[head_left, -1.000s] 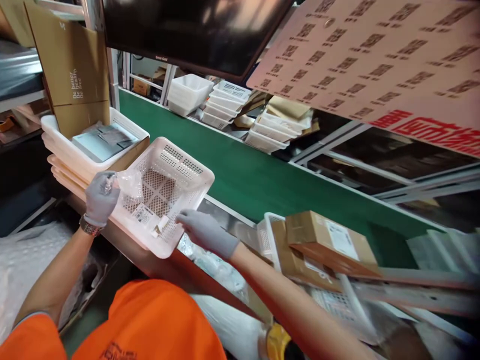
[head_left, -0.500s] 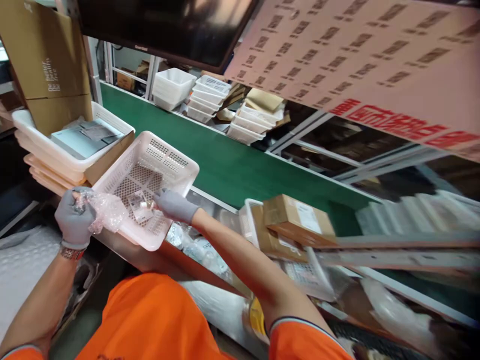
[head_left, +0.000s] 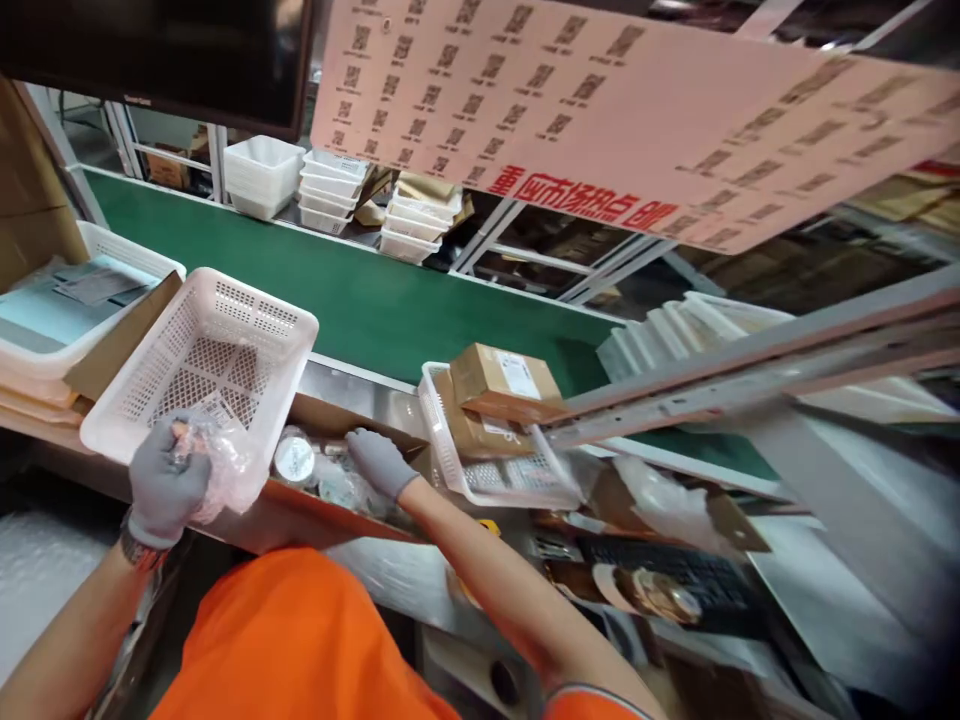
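Note:
My left hand [head_left: 169, 478], in a grey glove, is closed around a crumpled piece of clear bubble wrap [head_left: 223, 465] over the near edge of the white plastic basket [head_left: 281, 325]. A small printed packet [head_left: 216, 408] lies on the basket's mesh floor, partly covered by the wrap. To the right, my gloved right hand [head_left: 381, 464] reaches down into a long open cardboard box [head_left: 322, 507]. Its fingertips are hidden, so I cannot see what they touch. Inside that box are a round white-lidded jar [head_left: 295, 460] and several plastic-wrapped items [head_left: 339, 483].
Stacked trays [head_left: 161, 255] stand at left, the top one holding a light-blue flat item. A green conveyor belt [head_left: 360, 300] runs behind. At right, parcels [head_left: 506, 385] sit in another white basket [head_left: 480, 495], near a metal rail [head_left: 675, 395] and a keyboard [head_left: 675, 570].
My right hand has left the white basket and moved right into the cardboard box. My left hand keeps hold of the bubble wrap. The view has turned right.

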